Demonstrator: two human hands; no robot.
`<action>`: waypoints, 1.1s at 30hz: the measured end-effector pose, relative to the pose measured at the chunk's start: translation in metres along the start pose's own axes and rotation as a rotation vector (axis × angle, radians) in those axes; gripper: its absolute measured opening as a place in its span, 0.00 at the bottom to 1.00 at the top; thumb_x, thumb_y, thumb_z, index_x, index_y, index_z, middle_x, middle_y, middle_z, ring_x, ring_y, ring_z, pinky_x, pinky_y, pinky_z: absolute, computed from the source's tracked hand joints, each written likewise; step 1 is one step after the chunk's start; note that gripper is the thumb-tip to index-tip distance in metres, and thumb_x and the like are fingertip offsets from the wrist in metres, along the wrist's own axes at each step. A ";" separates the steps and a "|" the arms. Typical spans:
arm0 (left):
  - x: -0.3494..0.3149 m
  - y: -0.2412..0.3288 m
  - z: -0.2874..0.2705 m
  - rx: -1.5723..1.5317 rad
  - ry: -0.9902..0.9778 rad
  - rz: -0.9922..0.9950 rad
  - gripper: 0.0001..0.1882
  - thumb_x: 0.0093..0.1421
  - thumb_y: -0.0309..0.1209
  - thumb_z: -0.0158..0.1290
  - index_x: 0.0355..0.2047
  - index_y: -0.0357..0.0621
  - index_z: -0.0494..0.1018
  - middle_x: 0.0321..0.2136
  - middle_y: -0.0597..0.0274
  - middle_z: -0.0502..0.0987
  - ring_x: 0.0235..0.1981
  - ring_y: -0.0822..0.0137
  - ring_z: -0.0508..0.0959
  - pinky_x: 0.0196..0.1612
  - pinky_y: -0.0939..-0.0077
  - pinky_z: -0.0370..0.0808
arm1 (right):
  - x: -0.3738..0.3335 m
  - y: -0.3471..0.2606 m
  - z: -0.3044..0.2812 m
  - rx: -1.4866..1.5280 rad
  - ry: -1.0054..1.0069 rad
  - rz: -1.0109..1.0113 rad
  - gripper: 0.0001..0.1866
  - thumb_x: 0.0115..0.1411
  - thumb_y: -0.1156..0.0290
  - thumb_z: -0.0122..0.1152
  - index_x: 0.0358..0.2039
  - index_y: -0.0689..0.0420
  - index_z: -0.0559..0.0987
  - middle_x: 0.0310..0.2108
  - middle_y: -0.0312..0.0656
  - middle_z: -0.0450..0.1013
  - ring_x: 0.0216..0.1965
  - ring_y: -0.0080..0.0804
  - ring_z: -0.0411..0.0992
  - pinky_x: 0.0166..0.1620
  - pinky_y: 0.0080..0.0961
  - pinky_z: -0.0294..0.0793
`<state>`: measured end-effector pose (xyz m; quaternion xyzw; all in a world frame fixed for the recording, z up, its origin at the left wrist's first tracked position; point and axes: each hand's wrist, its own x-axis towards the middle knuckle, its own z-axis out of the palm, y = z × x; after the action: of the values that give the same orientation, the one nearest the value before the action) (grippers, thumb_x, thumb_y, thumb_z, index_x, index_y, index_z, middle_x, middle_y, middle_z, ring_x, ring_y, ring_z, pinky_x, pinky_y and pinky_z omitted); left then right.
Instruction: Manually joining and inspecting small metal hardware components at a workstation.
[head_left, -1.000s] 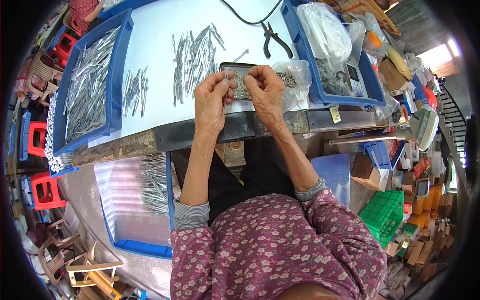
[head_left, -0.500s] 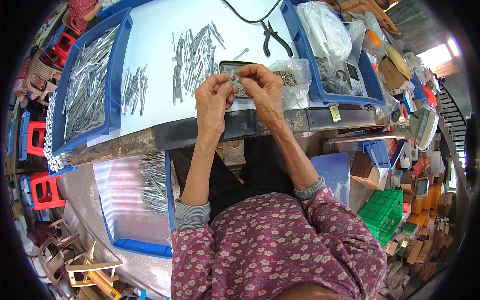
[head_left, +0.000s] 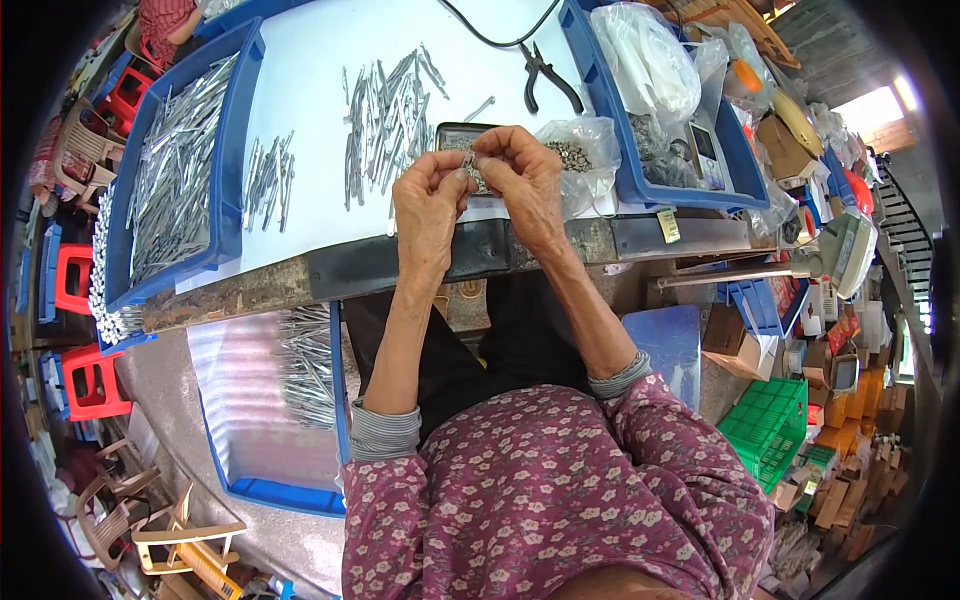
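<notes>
My left hand (head_left: pixel 432 200) and my right hand (head_left: pixel 528 190) meet above the near edge of the table, fingertips pinched together. Between them is a small shiny metal piece (head_left: pixel 469 160), too small to name. Partly hidden behind the fingers sits a dark shallow tin (head_left: pixel 452 130) with tiny parts in it. Just right of my right hand lies a clear plastic bag (head_left: pixel 590 135) of small metal parts. Beyond my left hand a loose pile of slim metal strips (head_left: pixel 385 120) covers part of the white tabletop, with a smaller bunch of strips (head_left: pixel 268 180) further left.
A blue tray (head_left: pixel 228 215) full of metal strips stands at the left. Black-handled pliers (head_left: pixel 545 80) lie at the back, near a cable. Another blue tray (head_left: pixel 640 185) with plastic bags is at the right. Below the table are a third tray (head_left: pixel 285 492) and a green crate (head_left: pixel 765 425).
Both hands keep their pinch in nearly the same place; only the fingers and the small metal piece have shifted slightly. Nothing on the table has visibly moved.
</notes>
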<state>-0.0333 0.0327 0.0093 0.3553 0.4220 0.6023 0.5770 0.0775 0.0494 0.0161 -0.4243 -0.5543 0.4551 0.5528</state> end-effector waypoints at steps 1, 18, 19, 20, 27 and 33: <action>0.000 0.000 0.000 0.001 -0.001 0.000 0.07 0.52 0.18 0.45 0.32 0.32 0.70 0.18 0.64 0.71 0.15 0.81 0.65 0.17 0.90 0.62 | 0.000 0.000 0.000 0.008 0.001 0.003 0.05 0.48 0.82 0.49 0.28 0.64 0.71 0.22 0.31 0.67 0.22 0.12 0.63 0.25 0.11 0.63; -0.003 -0.005 0.000 0.098 -0.004 0.074 0.06 0.54 0.21 0.45 0.31 0.34 0.71 0.20 0.66 0.71 0.20 0.80 0.66 0.22 0.86 0.64 | -0.001 0.006 -0.004 0.009 0.014 -0.008 0.04 0.47 0.82 0.49 0.26 0.63 0.69 0.19 0.27 0.62 0.19 0.10 0.56 0.21 0.09 0.57; -0.003 -0.006 -0.001 0.098 -0.004 0.074 0.06 0.54 0.21 0.45 0.31 0.34 0.71 0.20 0.66 0.71 0.20 0.80 0.66 0.22 0.86 0.64 | -0.001 0.006 -0.003 0.003 0.015 -0.021 0.04 0.47 0.82 0.49 0.25 0.63 0.69 0.19 0.27 0.62 0.19 0.10 0.56 0.21 0.09 0.57; -0.003 -0.007 -0.001 0.111 0.000 0.092 0.06 0.54 0.21 0.45 0.31 0.34 0.71 0.20 0.66 0.71 0.19 0.80 0.66 0.22 0.87 0.63 | -0.001 0.006 -0.003 -0.004 0.018 -0.034 0.03 0.47 0.82 0.49 0.25 0.63 0.69 0.19 0.27 0.62 0.19 0.10 0.56 0.21 0.09 0.57; -0.005 -0.009 -0.002 0.233 0.037 0.181 0.05 0.54 0.22 0.47 0.31 0.35 0.71 0.19 0.67 0.71 0.19 0.80 0.66 0.21 0.86 0.63 | -0.003 0.006 -0.003 -0.062 0.018 -0.065 0.04 0.46 0.83 0.50 0.25 0.62 0.69 0.19 0.28 0.63 0.20 0.11 0.57 0.21 0.10 0.58; -0.005 -0.011 -0.005 0.203 0.024 0.157 0.05 0.54 0.22 0.47 0.31 0.35 0.72 0.20 0.67 0.71 0.19 0.80 0.66 0.22 0.87 0.63 | -0.004 0.008 -0.003 -0.056 0.014 -0.075 0.05 0.46 0.83 0.50 0.26 0.62 0.69 0.19 0.29 0.63 0.20 0.12 0.58 0.22 0.11 0.58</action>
<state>-0.0329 0.0265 -0.0022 0.4365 0.4589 0.6039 0.4840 0.0803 0.0479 0.0072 -0.4216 -0.5785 0.4154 0.5613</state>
